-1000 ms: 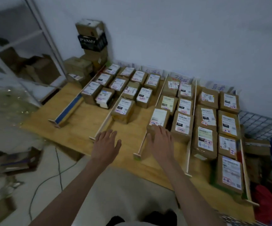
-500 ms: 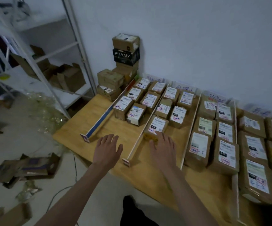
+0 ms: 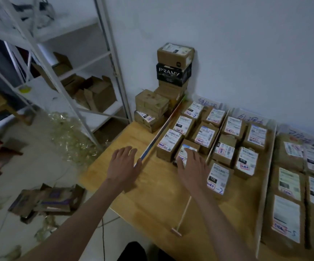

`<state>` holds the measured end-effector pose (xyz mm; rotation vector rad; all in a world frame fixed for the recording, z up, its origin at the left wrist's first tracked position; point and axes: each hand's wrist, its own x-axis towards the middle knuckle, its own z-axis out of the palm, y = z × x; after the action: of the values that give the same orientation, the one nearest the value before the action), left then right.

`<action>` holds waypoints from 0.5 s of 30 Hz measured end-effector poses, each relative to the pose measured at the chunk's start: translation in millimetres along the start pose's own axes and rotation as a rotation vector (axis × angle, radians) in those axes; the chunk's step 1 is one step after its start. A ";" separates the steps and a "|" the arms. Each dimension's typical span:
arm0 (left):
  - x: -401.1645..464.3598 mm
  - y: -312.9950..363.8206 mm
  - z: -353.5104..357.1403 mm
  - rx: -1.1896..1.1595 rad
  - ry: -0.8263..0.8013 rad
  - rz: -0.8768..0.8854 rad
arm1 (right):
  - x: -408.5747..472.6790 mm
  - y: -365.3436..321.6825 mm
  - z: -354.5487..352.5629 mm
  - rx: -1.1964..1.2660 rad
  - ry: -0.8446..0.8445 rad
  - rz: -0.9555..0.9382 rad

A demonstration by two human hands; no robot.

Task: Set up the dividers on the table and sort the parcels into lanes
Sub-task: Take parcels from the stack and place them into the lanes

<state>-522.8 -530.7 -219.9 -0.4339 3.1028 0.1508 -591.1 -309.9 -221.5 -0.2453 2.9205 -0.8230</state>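
White wall fills the upper right of the frame, and a pale metal shelving unit [image 3: 62,76] with open cardboard boxes stands at upper left. Below them my wooden worktop [image 3: 152,200] runs from centre to the lower right. Labelled brown parcels [image 3: 225,149] lie in rows on it, sorted into lanes by thin dividers. The blue-edged divider [image 3: 163,132] runs diagonally from the stacked boxes [image 3: 173,72] against the wall down toward my left hand [image 3: 124,166]. A pale wooden divider [image 3: 183,213] with a small foot at its near end lies lower in the frame, partly hidden under my right forearm. A longer divider [image 3: 265,178] separates the small parcels from the larger ones at the right edge.

My left hand is spread flat, fingers straight, holding nothing; its fingertips are at the near end of the blue-edged divider, and I cannot tell if they touch it. My right hand [image 3: 192,168] is also flat and open, its fingers reaching onto the label of the nearest small parcel [image 3: 185,151] in the left lane, gripping nothing.

Flattened cardboard [image 3: 47,200] and clear plastic scraps [image 3: 71,136] lie on the floor at the left.
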 end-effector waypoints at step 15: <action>203.8 -105.8 7.5 -0.036 -0.067 0.208 | 128.5 -100.1 77.2 0.003 0.027 0.272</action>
<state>-689.9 -686.9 -241.0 -0.1021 3.0758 0.2182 -693.9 -456.7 -240.8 0.1623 2.8862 -0.7910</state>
